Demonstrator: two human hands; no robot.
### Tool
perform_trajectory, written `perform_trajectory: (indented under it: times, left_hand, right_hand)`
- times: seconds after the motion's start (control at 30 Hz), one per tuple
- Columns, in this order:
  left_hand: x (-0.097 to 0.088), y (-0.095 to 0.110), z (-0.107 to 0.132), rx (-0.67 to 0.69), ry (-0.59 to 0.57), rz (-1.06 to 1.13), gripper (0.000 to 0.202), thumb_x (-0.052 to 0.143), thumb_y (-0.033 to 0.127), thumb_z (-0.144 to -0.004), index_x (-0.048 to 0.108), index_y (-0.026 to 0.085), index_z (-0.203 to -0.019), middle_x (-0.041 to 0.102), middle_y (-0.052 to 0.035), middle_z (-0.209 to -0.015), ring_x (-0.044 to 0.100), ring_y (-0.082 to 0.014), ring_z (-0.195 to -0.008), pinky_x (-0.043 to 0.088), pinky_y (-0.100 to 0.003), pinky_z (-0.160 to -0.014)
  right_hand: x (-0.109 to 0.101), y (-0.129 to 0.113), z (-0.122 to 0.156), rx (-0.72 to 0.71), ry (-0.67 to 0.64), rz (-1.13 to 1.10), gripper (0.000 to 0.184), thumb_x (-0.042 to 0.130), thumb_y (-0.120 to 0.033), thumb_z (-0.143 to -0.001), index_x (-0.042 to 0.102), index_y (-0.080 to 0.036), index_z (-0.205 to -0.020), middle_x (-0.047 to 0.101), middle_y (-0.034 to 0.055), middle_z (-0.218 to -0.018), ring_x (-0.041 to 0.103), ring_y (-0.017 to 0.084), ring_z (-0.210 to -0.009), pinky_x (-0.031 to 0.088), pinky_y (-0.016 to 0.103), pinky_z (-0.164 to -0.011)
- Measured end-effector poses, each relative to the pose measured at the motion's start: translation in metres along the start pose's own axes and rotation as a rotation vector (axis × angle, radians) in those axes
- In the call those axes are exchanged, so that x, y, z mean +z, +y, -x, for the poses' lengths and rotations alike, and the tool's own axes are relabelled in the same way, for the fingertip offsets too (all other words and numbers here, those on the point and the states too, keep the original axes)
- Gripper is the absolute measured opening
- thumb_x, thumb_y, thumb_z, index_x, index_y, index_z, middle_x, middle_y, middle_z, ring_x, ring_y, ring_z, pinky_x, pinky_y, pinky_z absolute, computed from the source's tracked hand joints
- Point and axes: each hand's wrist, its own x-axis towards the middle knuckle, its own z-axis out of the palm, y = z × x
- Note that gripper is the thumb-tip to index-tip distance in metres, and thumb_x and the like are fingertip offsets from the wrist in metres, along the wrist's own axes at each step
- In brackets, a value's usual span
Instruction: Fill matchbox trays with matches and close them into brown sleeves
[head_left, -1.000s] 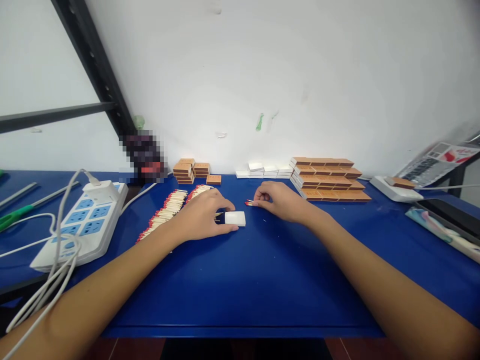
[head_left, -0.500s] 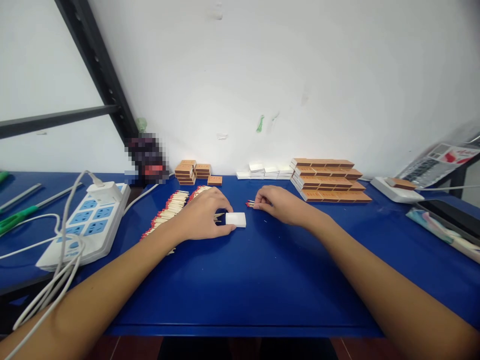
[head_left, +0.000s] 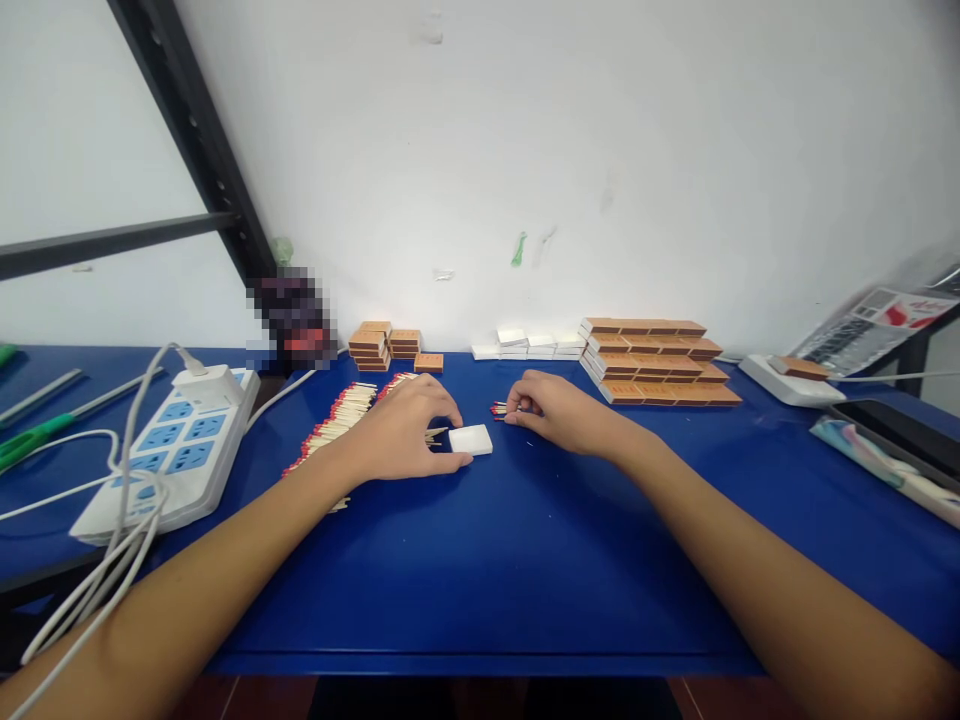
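A small white matchbox tray (head_left: 471, 440) lies on the blue table in the middle of the head view. My left hand (head_left: 411, 430) curves around its left end, thumb at the near edge and fingertips by the far left corner. Pale sticks of loose matches (head_left: 434, 436) show beneath that palm. Right of the tray, my right hand (head_left: 538, 405) pinches a small bunch of matches (head_left: 498, 409), red heads pointing left toward the tray. Left of my left hand, a long pile of red-headed matches (head_left: 328, 430) is partly covered by the hand and forearm.
Along the wall stand brown matchboxes (head_left: 371, 345), white trays (head_left: 527, 344) and a tall stack of matchboxes (head_left: 660, 365). A power strip (head_left: 176, 450) with white cables lies left. At right are another white strip (head_left: 795, 382) and a dark phone-like object (head_left: 900, 440).
The tray has turned slightly under my left hand. My right hand has shifted a little to the left with the matches, its fingers bent differently around them.
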Motion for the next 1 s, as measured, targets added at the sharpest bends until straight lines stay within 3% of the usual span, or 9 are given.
perform_trajectory:
  times: [0.37,0.63,0.83,1.0]
  left_hand:
    - [-0.003,-0.003,0.000,-0.002,-0.025,-0.016,0.025,0.085,0.042,-0.080,0.076,0.024,-0.096,0.075,-0.0065,-0.112,0.064,-0.0296,-0.116,0.049,-0.047,-0.107]
    - [-0.001,-0.003,-0.001,0.004,-0.006,-0.024,0.025,0.085,0.043,-0.083,0.076,0.023,-0.095,0.075,-0.0063,-0.108,0.064,-0.0278,-0.110,0.050,-0.045,-0.102]
    - [0.000,-0.002,-0.002,0.013,0.021,-0.039,0.026,0.087,0.045,-0.084,0.077,0.023,-0.096,0.075,-0.0066,-0.105,0.064,-0.0285,-0.108,0.051,-0.044,-0.097]
    - [-0.001,0.001,-0.003,0.023,0.061,-0.056,0.025,0.086,0.043,-0.085,0.075,0.022,-0.095,0.075,-0.0074,-0.105,0.065,-0.0293,-0.110,0.051,-0.044,-0.096]
  right_hand:
    - [0.002,0.003,-0.001,-0.042,0.017,-0.008,0.008,0.065,-0.023,-0.098,0.072,-0.020,-0.096,0.063,0.0051,-0.095,0.058,0.018,-0.084,0.042,0.029,-0.077]
    - [-0.002,-0.005,-0.001,0.032,-0.027,-0.005,0.013,0.063,-0.024,-0.100,0.070,-0.018,-0.091,0.065,0.0074,-0.096,0.060,0.019,-0.084,0.043,0.031,-0.077]
    - [-0.002,-0.017,0.004,-0.074,0.082,-0.087,0.019,0.061,-0.035,-0.103,0.069,-0.020,-0.094,0.063,0.0055,-0.096,0.058,0.019,-0.083,0.044,0.031,-0.074]
    - [0.007,-0.038,0.008,-0.141,0.025,-0.094,0.011,0.061,-0.024,-0.102,0.067,-0.021,-0.093,0.061,0.0044,-0.096,0.056,0.017,-0.081,0.042,0.030,-0.073]
